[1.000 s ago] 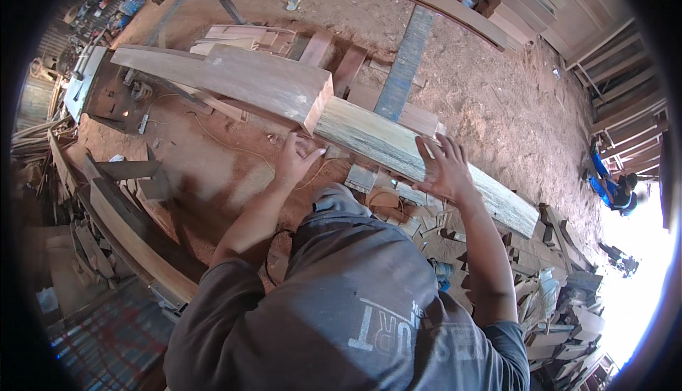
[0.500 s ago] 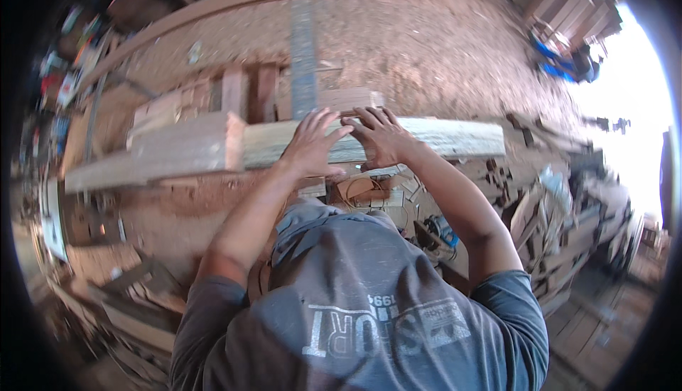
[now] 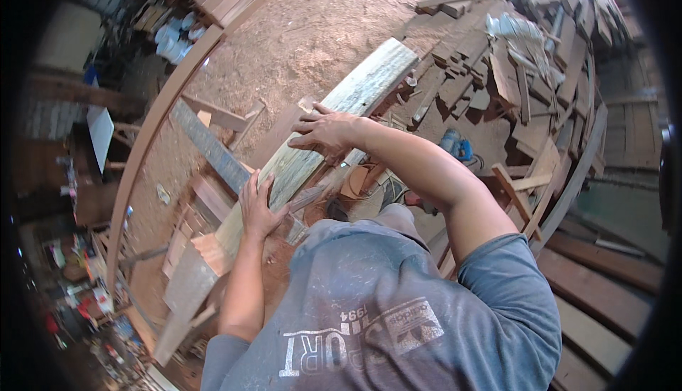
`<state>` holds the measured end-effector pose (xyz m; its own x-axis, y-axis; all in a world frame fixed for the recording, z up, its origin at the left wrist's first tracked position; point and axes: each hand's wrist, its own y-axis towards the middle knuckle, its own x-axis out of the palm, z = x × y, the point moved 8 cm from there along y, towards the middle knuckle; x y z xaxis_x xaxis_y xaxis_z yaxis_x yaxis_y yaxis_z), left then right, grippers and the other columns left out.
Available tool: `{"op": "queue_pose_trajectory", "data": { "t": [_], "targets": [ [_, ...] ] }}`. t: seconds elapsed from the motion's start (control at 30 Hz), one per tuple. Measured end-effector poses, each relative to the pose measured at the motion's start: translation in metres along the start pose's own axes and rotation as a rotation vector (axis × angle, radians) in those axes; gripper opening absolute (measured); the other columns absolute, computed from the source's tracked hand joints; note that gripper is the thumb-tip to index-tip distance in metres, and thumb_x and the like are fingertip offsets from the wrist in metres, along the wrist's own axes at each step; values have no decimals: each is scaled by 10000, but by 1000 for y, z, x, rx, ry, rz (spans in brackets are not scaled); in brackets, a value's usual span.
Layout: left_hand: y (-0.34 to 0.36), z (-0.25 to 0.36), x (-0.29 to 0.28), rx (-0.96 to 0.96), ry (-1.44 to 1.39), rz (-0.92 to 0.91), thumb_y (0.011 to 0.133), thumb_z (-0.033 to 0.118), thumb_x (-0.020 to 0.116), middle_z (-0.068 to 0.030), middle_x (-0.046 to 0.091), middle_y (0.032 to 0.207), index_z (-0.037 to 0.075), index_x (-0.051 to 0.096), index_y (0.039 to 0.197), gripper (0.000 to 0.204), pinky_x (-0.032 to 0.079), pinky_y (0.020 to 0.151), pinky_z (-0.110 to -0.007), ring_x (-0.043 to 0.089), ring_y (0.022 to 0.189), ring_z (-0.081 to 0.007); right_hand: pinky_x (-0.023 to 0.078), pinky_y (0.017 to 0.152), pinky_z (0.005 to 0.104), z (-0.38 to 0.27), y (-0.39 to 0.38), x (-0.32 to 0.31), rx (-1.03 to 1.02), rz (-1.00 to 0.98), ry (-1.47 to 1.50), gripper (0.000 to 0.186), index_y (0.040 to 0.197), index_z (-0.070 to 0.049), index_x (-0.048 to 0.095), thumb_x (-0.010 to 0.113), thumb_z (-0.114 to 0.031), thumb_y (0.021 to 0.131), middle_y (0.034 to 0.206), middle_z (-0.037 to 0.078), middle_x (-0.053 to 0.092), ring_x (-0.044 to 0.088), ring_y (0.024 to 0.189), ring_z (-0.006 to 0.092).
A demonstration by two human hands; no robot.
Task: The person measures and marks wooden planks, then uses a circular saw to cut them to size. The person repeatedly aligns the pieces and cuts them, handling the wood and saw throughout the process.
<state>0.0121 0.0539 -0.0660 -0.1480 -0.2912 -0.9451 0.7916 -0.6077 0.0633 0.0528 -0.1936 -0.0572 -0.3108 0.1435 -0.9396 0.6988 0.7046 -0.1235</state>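
A long pale timber beam (image 3: 373, 75) with a streaked, weathered face slants across the view in front of me. My left hand (image 3: 259, 206) lies over its nearer part, fingers spread and thumb apart. Farther along, my right hand (image 3: 327, 131) rests on the upper face with its fingers stretched out. Neither hand is wrapped right round the beam, and its surface under both palms is hidden. At the beam's lower left end sits a thicker wooden block (image 3: 192, 281) with a reddish-brown end.
Scrap boards (image 3: 462, 57) lie heaped to the right, with a blue power tool (image 3: 458, 146) nearer me. A grey-blue bar (image 3: 213, 149) meets the beam from the far left. Beyond it curves a long brown plank (image 3: 153, 121). Sawdust (image 3: 320, 21) covers the ground.
My view has turned to the right, so the beam now slants instead of lying level. My hands, close together before, are farther apart along it, the right one farther off.
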Motion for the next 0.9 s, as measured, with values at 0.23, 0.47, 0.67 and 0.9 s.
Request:
{"op": "queue_pose_trajectory", "data": {
  "t": [0.23,0.47,0.67,0.9],
  "targets": [
    [0,-5,4,66,60,16,713,367,949,-277,438,1594,149,492,1572,997,335,1217,-605,431,1456,-491,123,1355,661,-3,0,10,66,0,-73,1067,1698,-361,381,924,-454,784,1783,48,325,245,1663,344],
    [10,-8,10,71,-14,-33,744,470,971,-293,398,1590,129,449,1572,1036,368,1189,-620,409,1470,-507,257,1337,603,-51,-126,46,404,549,359,856,1609,-204,522,814,-277,807,1703,126,431,343,1612,318],
    [100,53,27,346,-82,10,730,587,962,-339,356,1646,155,373,1631,1159,341,1217,-667,346,1532,-559,550,1063,482,-127,-331,148,1252,703,735,307,1196,-128,808,722,-269,937,1202,132,778,724,1148,330],
    [177,77,81,404,16,-103,788,538,938,-347,368,1641,250,345,1659,1092,340,1223,-674,367,1535,-549,598,879,508,-273,-488,178,2094,1046,596,296,1090,-74,823,738,-338,988,1002,247,784,756,965,455]
  ]
}}
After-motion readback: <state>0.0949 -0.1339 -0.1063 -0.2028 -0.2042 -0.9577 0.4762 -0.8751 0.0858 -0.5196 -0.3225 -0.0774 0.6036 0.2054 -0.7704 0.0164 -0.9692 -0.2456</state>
